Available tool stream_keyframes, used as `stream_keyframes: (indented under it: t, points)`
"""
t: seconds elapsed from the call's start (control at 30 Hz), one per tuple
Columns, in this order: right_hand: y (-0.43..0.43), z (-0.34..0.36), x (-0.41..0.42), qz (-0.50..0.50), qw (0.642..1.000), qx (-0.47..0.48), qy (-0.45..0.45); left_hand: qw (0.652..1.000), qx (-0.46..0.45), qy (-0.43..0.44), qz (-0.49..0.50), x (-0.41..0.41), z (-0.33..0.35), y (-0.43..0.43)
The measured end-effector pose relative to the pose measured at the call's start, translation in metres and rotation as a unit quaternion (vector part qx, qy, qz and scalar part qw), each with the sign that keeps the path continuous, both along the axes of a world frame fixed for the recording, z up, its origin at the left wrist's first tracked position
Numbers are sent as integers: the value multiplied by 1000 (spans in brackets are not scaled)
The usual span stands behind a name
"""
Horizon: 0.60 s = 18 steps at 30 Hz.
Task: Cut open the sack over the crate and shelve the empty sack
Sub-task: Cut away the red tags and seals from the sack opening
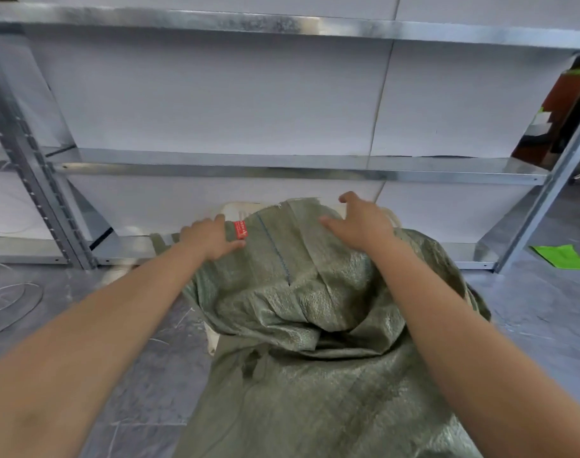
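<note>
Closest to me, both bare forearms reach forward from the bottom corners. Between them the green woven sack [315, 309] hangs down toward me and out of view at the bottom edge. It lies over the grey floor [133, 375]. A little farther out the sack bunches into deep folds and sags into a hollow. It is draped over the crate [237, 208], and I can see only pale bits of the crate's rim, at the sack's near left side and past its far edge.

My left hand [209, 238] is on the sack's far left part. Its fingers curl over the cloth's edge and its thumb presses the front, so it grips the sack. A red tag [240, 229] sits just beside that thumb. A blue seam [275, 247] runs down the cloth between the hands. My right hand [361, 224] rests palm down on the sack's far right part. Its fingers are spread, the thumb points left, and it holds nothing.

On the floor to the left lie thin loops of wire [14, 295]. To the right lies a bright green sheet [562, 256]. Beyond the crate stands a metal rack. Its bottom shelf [123, 249] is just behind the crate, with a middle shelf [282, 166] above it. A white wall [216, 100] is behind the rack.
</note>
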State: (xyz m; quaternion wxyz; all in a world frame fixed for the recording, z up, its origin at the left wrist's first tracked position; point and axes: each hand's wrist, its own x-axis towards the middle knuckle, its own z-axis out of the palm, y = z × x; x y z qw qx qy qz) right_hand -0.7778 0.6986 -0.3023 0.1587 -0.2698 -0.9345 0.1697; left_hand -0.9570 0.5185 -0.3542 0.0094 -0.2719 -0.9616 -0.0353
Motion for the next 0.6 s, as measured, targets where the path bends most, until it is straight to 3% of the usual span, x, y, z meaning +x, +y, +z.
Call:
stream_keyframes:
  t: [0.13, 0.23, 0.3, 0.43, 0.6]
  points:
    - [-4, -23, -15, -18, 996, -46, -73, 998, 55, -23, 10, 1, -9, -7]
    - [-1, -30, -1, -2, 995, -100, 17, 971, 221, -93, -7, 15, 1, -14]
    - [1, -29, 20, 8, 992, -96, 82, 951, 275, -121, -67, 26, 5, -21]
    - [9, -31, 84, -38, 986, -36, 156, 941, 259, -17, -216, 66, 10, -24]
    - [25, -72, 134, -103, 991, -23, 86, 930, 229, -21, -287, 120, 0, -4]
